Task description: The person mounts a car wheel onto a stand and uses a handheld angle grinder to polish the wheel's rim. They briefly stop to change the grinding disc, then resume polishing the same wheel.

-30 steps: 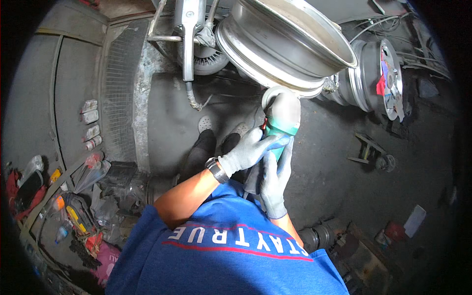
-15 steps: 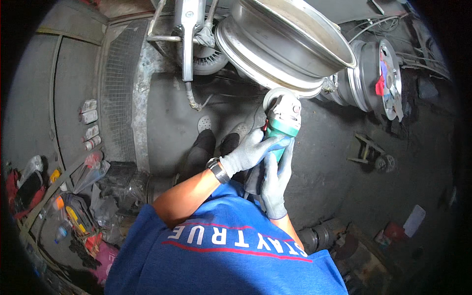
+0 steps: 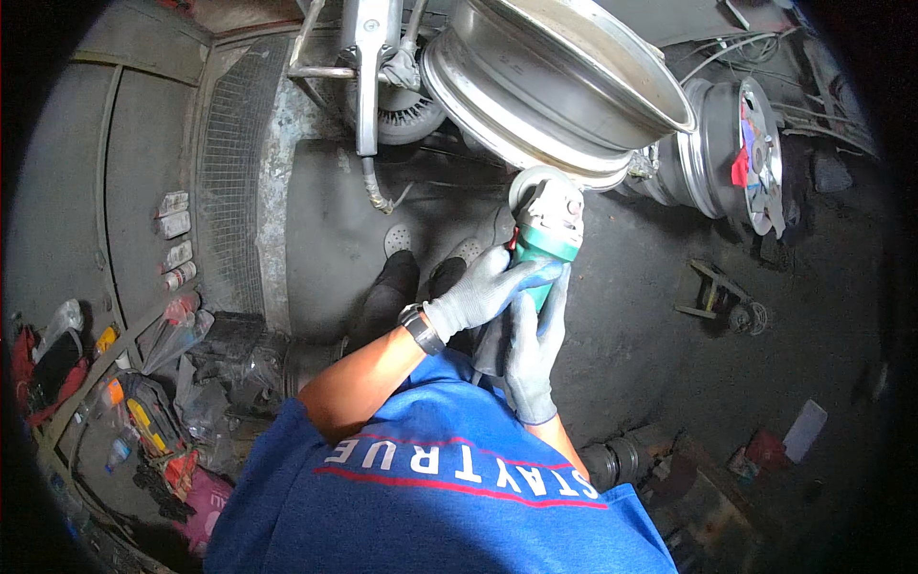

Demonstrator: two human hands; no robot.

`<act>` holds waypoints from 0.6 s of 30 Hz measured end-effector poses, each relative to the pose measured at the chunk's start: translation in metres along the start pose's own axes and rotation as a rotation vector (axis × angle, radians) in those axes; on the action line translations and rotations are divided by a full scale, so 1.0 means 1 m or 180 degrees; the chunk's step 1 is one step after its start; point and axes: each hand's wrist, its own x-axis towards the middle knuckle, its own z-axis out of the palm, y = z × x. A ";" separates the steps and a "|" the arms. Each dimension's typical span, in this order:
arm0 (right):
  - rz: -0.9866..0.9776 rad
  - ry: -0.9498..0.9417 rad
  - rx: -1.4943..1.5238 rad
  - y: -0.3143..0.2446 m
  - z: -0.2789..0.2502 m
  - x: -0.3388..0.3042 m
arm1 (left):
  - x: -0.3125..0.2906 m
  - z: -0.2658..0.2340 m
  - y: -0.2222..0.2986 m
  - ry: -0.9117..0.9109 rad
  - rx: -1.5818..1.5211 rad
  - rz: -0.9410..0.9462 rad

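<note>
A green angle grinder (image 3: 552,239) with a silver head is gripped between both my gloved hands. My left hand (image 3: 490,289) wraps its body from the left, thumb across the top. My right hand (image 3: 535,359) closes around the rear of the body from the right, a little nearer to me. The round grinding disc (image 3: 537,184) is at or very close to the lower lip of a large silver wheel rim (image 3: 564,96); whether they touch I cannot tell. The rim stands tilted, its open side facing up and right.
A grey metal lever (image 3: 367,105) hangs left of the rim over a metal frame. More wheel rims (image 3: 712,148) stand at the right, one with coloured scraps on it. A small stand (image 3: 712,290) sits on the right floor. Bags and a backpack (image 3: 153,421) lie at the left.
The grinder and both hands have shifted very slightly left. The hold on the grinder is the same, and the large rim has barely moved.
</note>
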 end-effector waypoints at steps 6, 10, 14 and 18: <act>-0.0071 -0.0086 0.0040 0.000 0.003 0.001 | -0.004 -0.004 0.008 -0.0136 -0.0167 -0.0082; 0.0147 -0.0010 0.0262 -0.003 0.003 -0.001 | -0.002 0.000 -0.004 -0.0034 -0.0236 0.0185; -0.0131 -0.0055 -0.0122 -0.003 0.007 0.003 | -0.002 -0.007 0.002 -0.0183 -0.0304 -0.0025; 0.0074 -0.0011 -0.0011 -0.007 0.006 0.000 | -0.005 -0.003 0.011 -0.0137 -0.0260 -0.0062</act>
